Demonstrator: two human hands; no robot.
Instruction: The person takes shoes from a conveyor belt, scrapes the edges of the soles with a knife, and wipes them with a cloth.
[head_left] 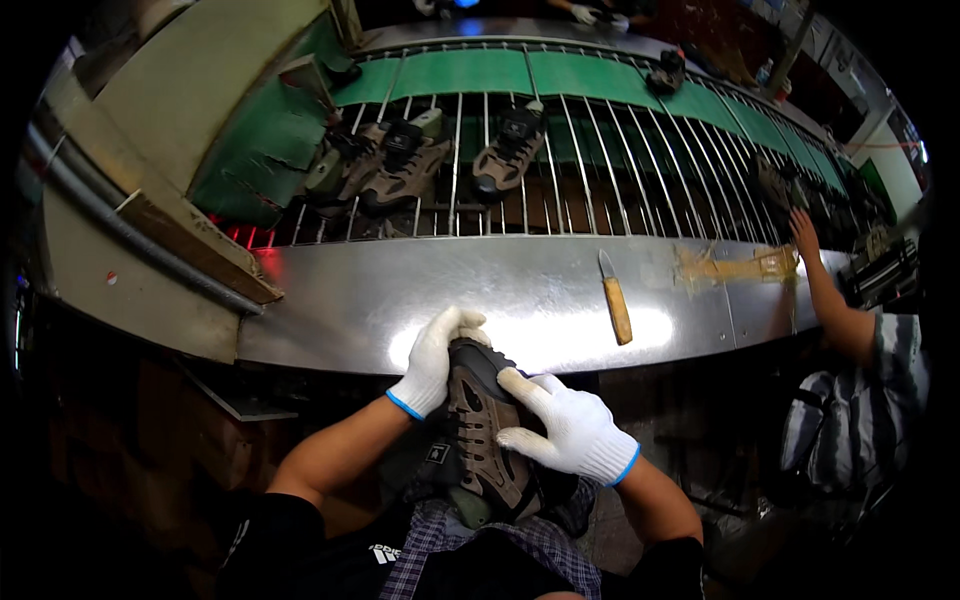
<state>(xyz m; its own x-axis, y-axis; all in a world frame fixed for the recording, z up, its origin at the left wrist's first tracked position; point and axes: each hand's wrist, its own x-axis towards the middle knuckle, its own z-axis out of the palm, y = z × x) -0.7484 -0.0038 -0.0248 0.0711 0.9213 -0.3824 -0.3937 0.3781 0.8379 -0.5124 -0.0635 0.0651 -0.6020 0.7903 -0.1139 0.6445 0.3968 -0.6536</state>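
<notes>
A brown and black shoe [482,430] is held close to my body, its dark toe pointing away from me toward the metal bench edge. My left hand [437,355], in a white knit glove with a blue cuff, is wrapped round the toe from the left. On the right side my right hand [565,425], gloved the same way, has its thumb and index finger against the shoe's side and toe edge. Beyond the shoe, a knife [616,300] with a wooden handle lies on the metal bench [480,285], its blade pointing away.
Behind the bench runs a rack of metal rods [590,150] over green belting [490,72]. Several similar shoes [508,150] rest on it. To the right, a co-worker's arm [835,290] reaches toward the rack. A beige machine housing [190,90] stands at the left.
</notes>
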